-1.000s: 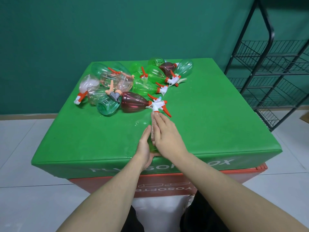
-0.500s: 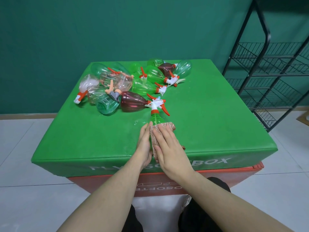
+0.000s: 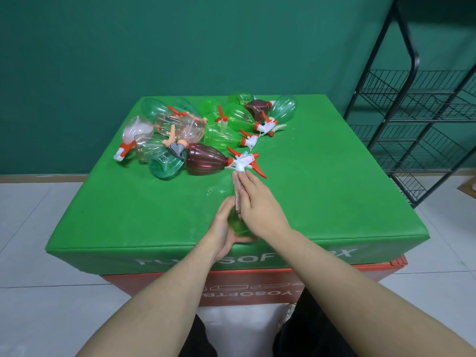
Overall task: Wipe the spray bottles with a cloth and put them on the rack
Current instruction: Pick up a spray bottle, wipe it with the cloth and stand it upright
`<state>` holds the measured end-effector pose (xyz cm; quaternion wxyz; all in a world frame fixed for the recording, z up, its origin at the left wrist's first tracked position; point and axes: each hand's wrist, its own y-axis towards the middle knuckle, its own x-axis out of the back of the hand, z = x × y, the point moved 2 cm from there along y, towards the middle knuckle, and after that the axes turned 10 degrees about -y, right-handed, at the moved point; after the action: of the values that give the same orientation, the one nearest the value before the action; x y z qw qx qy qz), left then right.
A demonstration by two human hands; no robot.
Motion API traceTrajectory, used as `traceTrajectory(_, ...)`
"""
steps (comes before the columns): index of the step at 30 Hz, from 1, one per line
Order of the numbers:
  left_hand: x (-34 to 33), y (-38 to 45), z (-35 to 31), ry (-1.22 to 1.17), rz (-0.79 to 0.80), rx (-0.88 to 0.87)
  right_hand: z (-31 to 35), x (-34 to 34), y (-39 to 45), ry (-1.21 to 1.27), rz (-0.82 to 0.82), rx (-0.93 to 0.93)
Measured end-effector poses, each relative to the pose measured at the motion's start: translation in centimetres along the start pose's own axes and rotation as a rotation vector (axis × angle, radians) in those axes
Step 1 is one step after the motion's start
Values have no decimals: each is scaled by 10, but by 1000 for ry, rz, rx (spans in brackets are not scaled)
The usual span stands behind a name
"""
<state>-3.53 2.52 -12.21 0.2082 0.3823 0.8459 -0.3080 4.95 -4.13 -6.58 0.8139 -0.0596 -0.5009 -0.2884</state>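
Bottle (image 3: 238,225) btwn hands, cloth (image 3: 236,193) atop.

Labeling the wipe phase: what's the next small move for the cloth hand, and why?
Probably draw the right hand and its cloth back along the green bottle toward its base. The cloth sits up by the white spray head, while the left hand holds the bottle's base end at the near edge of the green box. The rack looks bare.
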Motion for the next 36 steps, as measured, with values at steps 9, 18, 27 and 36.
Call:
traceTrajectory(9,-1,-3,-2,1,-64,35,5,-6,-9,21,-12,-46)
traceTrajectory(18,3,5,6,-36,-163,-2,-6,-20,-56,-143,-8,90)
traceTrajectory(27,3,12,11,-43,-124,-93,-14,-23,-69,-104,-43,140)
traceTrajectory(36,-3,3,2,49,-64,-4,2,-6,-18,-66,-42,41)
